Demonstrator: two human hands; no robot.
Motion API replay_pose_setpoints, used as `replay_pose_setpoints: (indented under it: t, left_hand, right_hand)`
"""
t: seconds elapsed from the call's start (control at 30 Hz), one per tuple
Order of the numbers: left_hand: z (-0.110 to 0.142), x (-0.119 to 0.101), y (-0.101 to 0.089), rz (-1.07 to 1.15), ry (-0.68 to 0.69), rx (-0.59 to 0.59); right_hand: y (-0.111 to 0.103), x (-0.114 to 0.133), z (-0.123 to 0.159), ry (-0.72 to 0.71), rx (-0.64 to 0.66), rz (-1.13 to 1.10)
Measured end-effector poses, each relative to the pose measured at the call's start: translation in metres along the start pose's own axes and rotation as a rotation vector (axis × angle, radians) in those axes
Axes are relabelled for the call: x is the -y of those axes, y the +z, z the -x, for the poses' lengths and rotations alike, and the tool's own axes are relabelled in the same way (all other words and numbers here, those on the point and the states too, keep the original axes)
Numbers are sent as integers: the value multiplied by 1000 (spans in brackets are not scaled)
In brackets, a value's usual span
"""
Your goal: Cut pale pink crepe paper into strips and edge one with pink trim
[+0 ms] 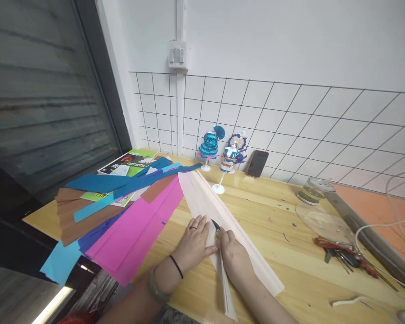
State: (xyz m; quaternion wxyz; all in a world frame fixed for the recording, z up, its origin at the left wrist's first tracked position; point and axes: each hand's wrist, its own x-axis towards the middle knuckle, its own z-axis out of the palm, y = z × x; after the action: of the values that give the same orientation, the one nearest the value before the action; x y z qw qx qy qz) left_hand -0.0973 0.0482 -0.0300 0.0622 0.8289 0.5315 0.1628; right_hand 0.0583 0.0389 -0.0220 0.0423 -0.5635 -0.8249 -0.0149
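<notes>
A long sheet of pale pink crepe paper (236, 220) lies slantwise across the table, with lengthwise folds. My left hand (199, 238) rests flat on its left side, fingers stretched out. Close beside it, my right hand (234, 254) is closed around what looks like a small knife (215, 224). Its dark pointed blade sticks out over the paper, and most of its handle is hidden in my fingers. Below my hands, a narrow folded strip of the pale paper (227, 297) runs toward the table's front edge.
Pink crepe paper (135, 234), brown paper (74, 216) and blue strips (97, 182) overlap at left, partly over booklets (131, 161). Two or more paper-dressed figures (209, 146) on stands and a phone (257, 163) are at the back. A glass jar (312, 191) and tools (346, 256) lie right.
</notes>
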Motion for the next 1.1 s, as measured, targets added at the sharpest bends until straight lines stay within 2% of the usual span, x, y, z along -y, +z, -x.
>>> replay_pose_setpoints:
  t: [0.27,0.67,1.1]
  left_hand:
    - [1,1,1,-2,8,-13]
    - [1,2,1,26,10,7]
    - [2,2,1,35,10,10]
  right_hand:
    - [0,3,0,22,28,-1]
    - [-3,1,-8,-21,-39,33]
    - [-2,4,-12,-30,9,59]
